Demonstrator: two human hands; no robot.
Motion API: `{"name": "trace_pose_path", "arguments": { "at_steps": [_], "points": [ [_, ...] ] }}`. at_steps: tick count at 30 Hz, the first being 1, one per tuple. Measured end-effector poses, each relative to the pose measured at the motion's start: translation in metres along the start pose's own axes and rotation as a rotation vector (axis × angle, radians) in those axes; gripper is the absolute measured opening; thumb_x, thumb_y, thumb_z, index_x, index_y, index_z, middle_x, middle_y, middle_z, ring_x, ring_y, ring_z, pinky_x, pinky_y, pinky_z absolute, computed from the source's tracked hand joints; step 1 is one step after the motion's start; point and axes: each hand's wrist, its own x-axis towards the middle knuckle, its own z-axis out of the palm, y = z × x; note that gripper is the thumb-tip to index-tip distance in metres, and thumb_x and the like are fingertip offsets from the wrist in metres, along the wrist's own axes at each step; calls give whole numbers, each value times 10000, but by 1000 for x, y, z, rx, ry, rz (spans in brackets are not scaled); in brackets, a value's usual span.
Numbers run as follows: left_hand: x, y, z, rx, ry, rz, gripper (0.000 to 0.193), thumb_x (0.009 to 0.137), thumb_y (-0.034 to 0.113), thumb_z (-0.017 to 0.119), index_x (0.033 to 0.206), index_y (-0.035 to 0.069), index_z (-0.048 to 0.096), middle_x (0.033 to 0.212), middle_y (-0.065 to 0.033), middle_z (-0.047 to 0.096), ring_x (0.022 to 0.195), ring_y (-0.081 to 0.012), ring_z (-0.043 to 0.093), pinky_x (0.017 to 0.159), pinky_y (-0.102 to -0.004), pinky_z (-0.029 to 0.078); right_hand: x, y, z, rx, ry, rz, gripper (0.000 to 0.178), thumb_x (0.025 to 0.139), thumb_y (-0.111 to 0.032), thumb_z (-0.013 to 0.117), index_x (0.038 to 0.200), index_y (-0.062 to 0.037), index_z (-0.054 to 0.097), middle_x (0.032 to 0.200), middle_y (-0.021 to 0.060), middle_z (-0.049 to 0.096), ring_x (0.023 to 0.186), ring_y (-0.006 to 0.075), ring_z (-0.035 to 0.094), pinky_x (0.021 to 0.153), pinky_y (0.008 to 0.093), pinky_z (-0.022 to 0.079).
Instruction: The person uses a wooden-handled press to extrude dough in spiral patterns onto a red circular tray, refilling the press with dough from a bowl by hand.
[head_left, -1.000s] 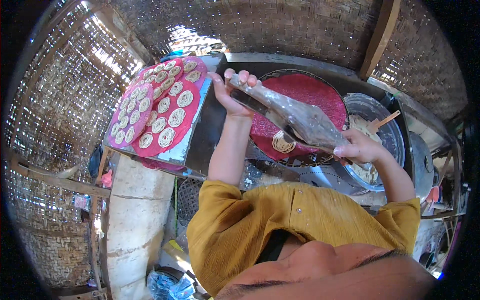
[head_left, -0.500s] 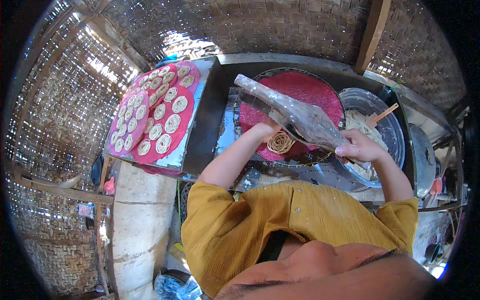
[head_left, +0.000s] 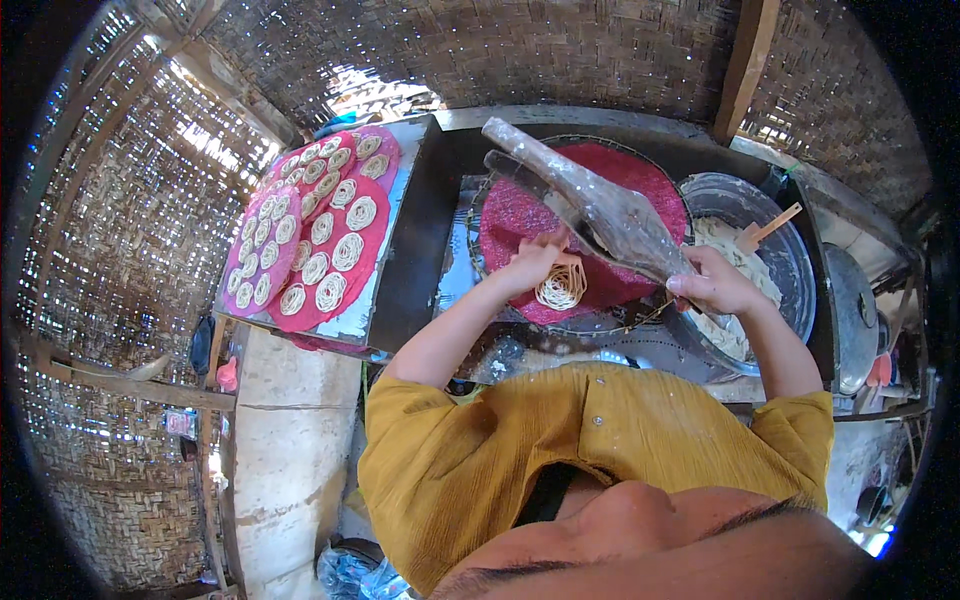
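My right hand [head_left: 712, 284] is closed round the lower right end of a worn, flour-dusted wooden hand press [head_left: 620, 226], whose two long arms slant up to the left. My left hand [head_left: 538, 262] is under the press with its fingers curled at a small pale orange piece; what exactly they grip is partly hidden. Thin cream dough strands hang just below these fingers into a round, nest-like coil [head_left: 561, 288]. The coil lies near the front edge of a round red mesh cloth [head_left: 632, 180] on a round-rimmed frame.
On the left, a box top [head_left: 384, 250] carries red and pink mesh rounds [head_left: 340, 303] with many strand coils. At right stands a dark basin [head_left: 793, 268] of pale dough with a wooden-handled spatula [head_left: 770, 226]. A metal lid [head_left: 853, 320] leans beyond it. Woven walls surround the bench.
The press has shifted slightly right and its upper end has risen in the view. My left hand has come out from behind it, and strands now hang above the coil.
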Motion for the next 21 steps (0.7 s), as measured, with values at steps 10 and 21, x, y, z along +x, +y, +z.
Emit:
{"name": "trace_pose_path", "arguments": {
  "at_steps": [10,21],
  "points": [
    [-11,-2,-49,705,491,309,490,838,445,340,1194,124,441,1276,-110,351,1107,-347,353,884,-491,289,10,-6,3,42,-21,-54,540,663,-488,582,837,20,533,664,67,534,552,138,525,504,261,424],
    [-4,50,-134,-1371,-34,1010,837,673,713,402,1267,126,326,850,-64,550,904,-247,520,837,-414,403,68,-21,0,159,-431,58,671,724,-644,432,841,5,557,695,95,583,532,155,555,446,262,447]
  ]
}}
